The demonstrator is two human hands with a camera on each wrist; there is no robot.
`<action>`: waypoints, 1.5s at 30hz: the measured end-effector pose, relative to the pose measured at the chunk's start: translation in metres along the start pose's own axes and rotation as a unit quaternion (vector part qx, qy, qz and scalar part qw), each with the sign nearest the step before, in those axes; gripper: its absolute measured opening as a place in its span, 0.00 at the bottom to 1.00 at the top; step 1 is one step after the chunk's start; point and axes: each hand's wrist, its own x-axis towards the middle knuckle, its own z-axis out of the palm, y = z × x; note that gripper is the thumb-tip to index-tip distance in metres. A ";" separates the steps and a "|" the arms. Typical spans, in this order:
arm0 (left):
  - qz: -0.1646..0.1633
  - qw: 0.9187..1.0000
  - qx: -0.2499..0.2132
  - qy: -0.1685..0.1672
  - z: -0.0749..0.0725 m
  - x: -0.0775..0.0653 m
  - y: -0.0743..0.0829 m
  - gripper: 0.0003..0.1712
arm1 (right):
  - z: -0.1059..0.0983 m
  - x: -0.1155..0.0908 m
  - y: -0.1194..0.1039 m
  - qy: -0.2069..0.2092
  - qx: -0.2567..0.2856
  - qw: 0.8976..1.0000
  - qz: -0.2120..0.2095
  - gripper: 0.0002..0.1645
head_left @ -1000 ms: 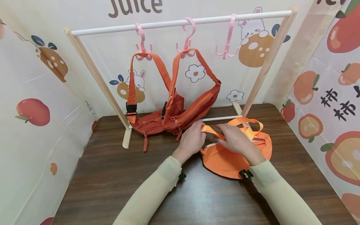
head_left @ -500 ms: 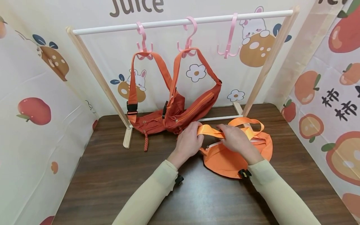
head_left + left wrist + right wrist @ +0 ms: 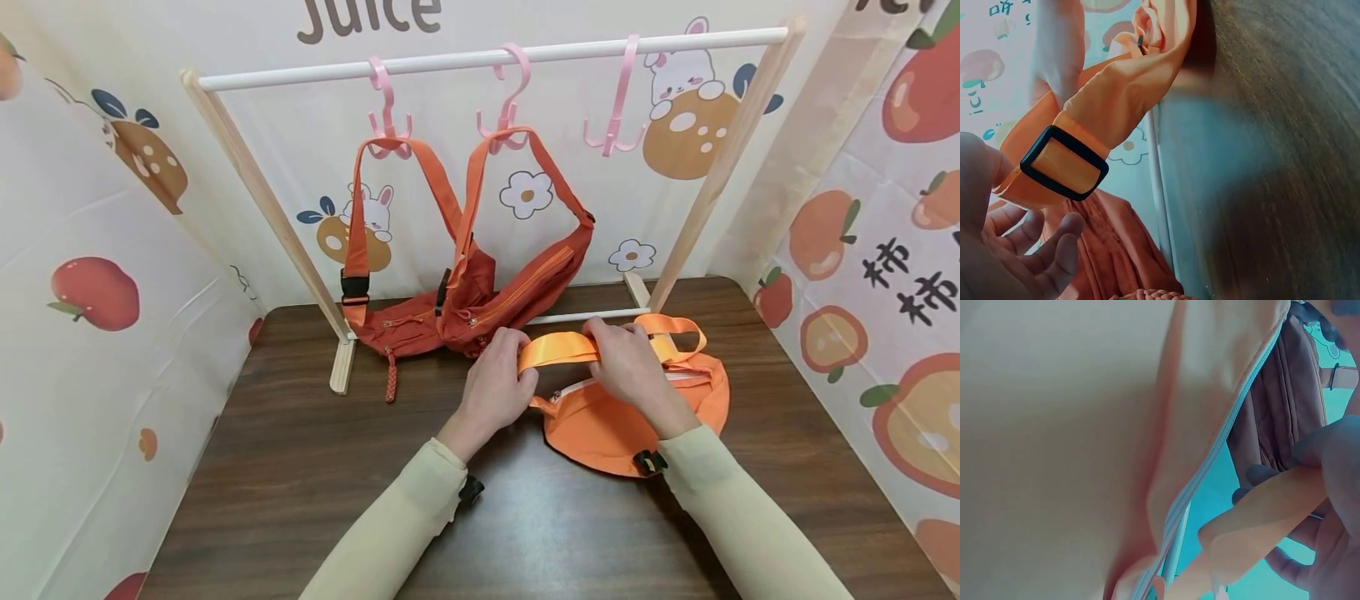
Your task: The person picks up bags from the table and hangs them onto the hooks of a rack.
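Note:
A bright orange waist bag point(image 3: 596, 429) lies on the table at the right, its zipper towards the rack. My left hand point(image 3: 491, 387) pinches one end of a raised stretch of its orange strap point(image 3: 558, 349). The right hand point(image 3: 633, 375) pinches the same strap a little to the right, above the bag. In the left wrist view a black slider buckle point(image 3: 1065, 164) sits on the strap beside my left fingers. The right wrist view has the strap point(image 3: 1260, 519) running between my right thumb and fingers. More strap point(image 3: 681, 333) loops up behind the right hand.
Two dark orange bags point(image 3: 401, 325) point(image 3: 517, 292) hang by their straps from pink hooks point(image 3: 387, 125) point(image 3: 507, 112) on a white rail point(image 3: 450, 61). A third pink hook point(image 3: 615, 117) hangs at the right, bearing nothing. Wooden legs point(image 3: 720, 175) support the rack on the brown table point(image 3: 300, 483).
My left hand has drawn slightly left and towards me, and the strap between the hands now shows broader and flatter. The right hand keeps its hold with little movement. The bag stays put.

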 end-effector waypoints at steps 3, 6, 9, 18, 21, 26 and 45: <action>-0.008 1.000 -0.011 -0.004 -0.002 -0.003 -0.001 0.18 | 0.000 0.000 0.000 0.028 0.007 1.000 -0.012 0.23; -0.022 0.999 -0.021 -0.010 -0.004 -0.006 -0.003 0.18 | -0.002 0.000 -0.001 0.051 0.014 0.998 -0.021 0.22; -0.033 0.999 -0.029 -0.012 -0.006 -0.009 -0.006 0.18 | -0.004 0.000 -0.002 0.067 0.025 0.997 -0.027 0.22; -0.034 0.999 -0.017 0.005 -0.010 -0.011 -0.012 0.24 | -0.014 0.001 -0.013 0.066 0.082 0.994 -0.024 0.24; -0.035 0.999 -0.011 0.005 -0.011 -0.010 -0.013 0.27 | -0.018 0.001 -0.021 0.050 0.097 0.994 -0.014 0.24; -0.039 0.999 -0.009 -0.002 -0.012 -0.008 -0.011 0.30 | -0.023 0.003 -0.038 0.022 0.105 0.994 -0.012 0.26; -0.004 0.994 -0.102 0.034 -0.006 -0.004 0.003 0.25 | -0.004 0.009 -0.086 0.051 0.066 0.989 -0.119 0.22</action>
